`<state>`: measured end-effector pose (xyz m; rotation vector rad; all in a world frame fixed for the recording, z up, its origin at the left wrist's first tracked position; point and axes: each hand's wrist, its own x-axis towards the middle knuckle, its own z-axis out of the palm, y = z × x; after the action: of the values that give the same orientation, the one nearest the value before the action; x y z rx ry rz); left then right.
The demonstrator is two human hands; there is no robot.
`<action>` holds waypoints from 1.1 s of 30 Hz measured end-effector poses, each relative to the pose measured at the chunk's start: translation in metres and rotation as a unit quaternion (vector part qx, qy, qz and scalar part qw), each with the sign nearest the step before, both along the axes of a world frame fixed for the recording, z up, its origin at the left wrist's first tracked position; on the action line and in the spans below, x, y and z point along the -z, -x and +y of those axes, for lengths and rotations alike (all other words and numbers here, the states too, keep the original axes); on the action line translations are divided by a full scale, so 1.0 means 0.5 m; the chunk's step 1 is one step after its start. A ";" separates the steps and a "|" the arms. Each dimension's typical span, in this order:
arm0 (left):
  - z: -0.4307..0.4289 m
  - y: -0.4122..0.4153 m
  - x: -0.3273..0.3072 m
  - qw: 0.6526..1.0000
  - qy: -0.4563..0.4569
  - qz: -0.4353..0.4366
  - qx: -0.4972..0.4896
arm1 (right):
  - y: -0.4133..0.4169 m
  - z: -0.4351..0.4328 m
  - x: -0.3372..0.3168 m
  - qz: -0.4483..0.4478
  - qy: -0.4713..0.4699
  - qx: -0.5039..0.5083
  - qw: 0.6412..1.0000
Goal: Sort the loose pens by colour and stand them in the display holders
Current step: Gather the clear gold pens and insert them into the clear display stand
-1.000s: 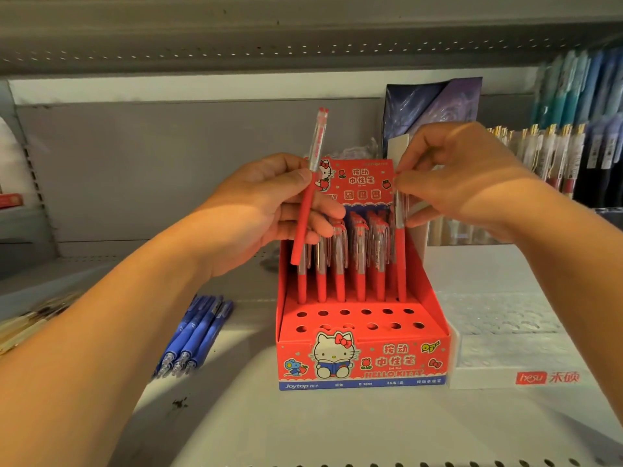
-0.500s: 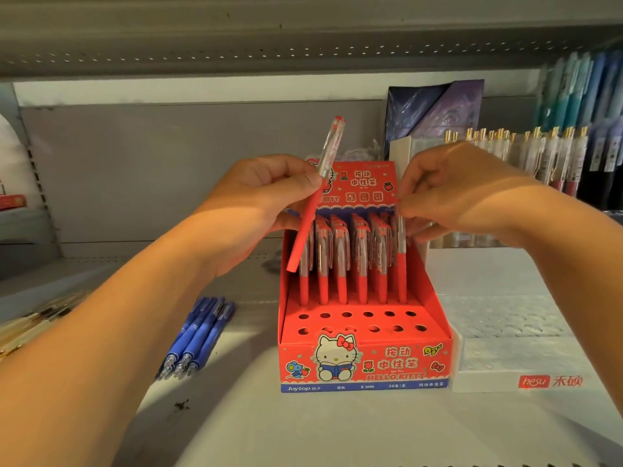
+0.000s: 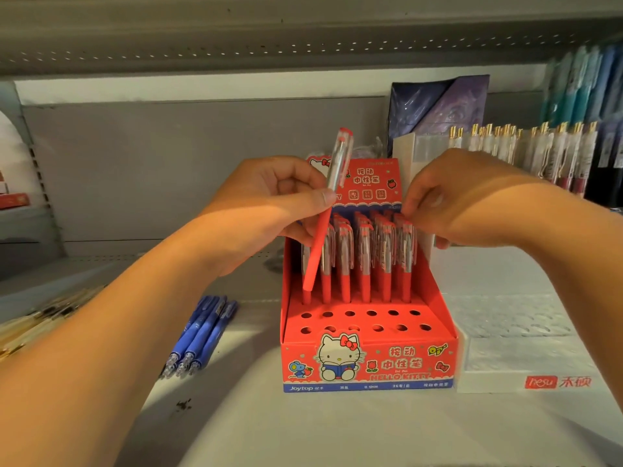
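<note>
A red cartoon-cat display holder (image 3: 367, 365) stands on the shelf in front of me. Several red pens (image 3: 365, 261) stand in its back rows; its two front rows of holes are bare. My left hand (image 3: 269, 203) pinches one red pen (image 3: 325, 224), tilted, with its tip low over the holder's left rear corner. My right hand (image 3: 451, 203) rests its fingertips on the top of the rightmost standing red pen (image 3: 406, 257). Loose blue pens (image 3: 199, 335) lie on the shelf to the holder's left.
A white display box (image 3: 526, 362) sits against the holder's right side. Clear pens with gold clips (image 3: 526, 150) stand at the back right. More loose pens (image 3: 37, 321) lie at the far left edge. An upper shelf (image 3: 303, 38) overhangs closely.
My right hand has pushed the rightmost red pen down into its hole until it stands level with the others. My left hand's pen has tilted and dropped toward the holder's left corner.
</note>
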<state>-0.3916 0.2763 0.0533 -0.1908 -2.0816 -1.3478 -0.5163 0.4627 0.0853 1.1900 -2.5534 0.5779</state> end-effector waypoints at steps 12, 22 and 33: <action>0.005 0.004 0.005 0.997 0.063 -0.030 -0.038 | -0.048 -0.056 0.046 -0.284 0.404 -0.279 0.823; -0.039 0.003 -0.017 0.978 -0.011 -0.047 -0.205 | -0.042 -0.076 0.073 -0.241 0.405 -0.300 0.829; -0.056 0.002 0.019 0.922 -0.021 -0.372 -0.107 | -0.037 -0.108 0.108 -0.186 0.388 -0.303 0.850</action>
<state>-0.3925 0.2483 0.0439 0.6534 -2.5688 -1.4611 -0.4979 0.4086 0.0313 1.6074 -1.7411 1.9140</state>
